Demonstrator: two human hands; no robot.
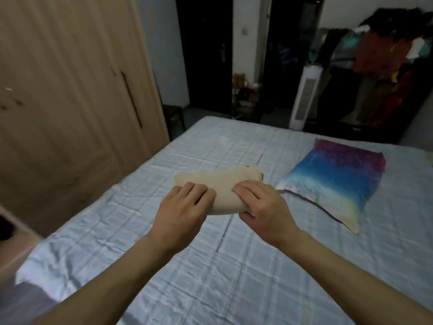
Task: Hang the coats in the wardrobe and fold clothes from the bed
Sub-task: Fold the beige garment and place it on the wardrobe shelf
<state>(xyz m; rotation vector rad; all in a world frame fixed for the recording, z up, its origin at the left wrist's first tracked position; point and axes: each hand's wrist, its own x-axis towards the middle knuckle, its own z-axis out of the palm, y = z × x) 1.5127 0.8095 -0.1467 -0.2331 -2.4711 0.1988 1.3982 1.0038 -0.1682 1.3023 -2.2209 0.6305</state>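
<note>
A small beige folded garment [225, 184] is held just above the pale blue checked bed sheet [234, 266], near the middle of the bed. My left hand [182, 212] lies on its left end with the fingers curled over the near edge. My right hand [262, 205] grips its right end, fingers on top and thumb underneath. The wooden wardrobe [70, 102] stands to the left of the bed with its doors closed.
A blue and purple iridescent bag or cushion [335, 181] lies on the bed to the right. Beyond the bed stand a white tower fan [304, 97] and a rack piled with dark and red clothes [379, 66]. Dark doorways are at the back.
</note>
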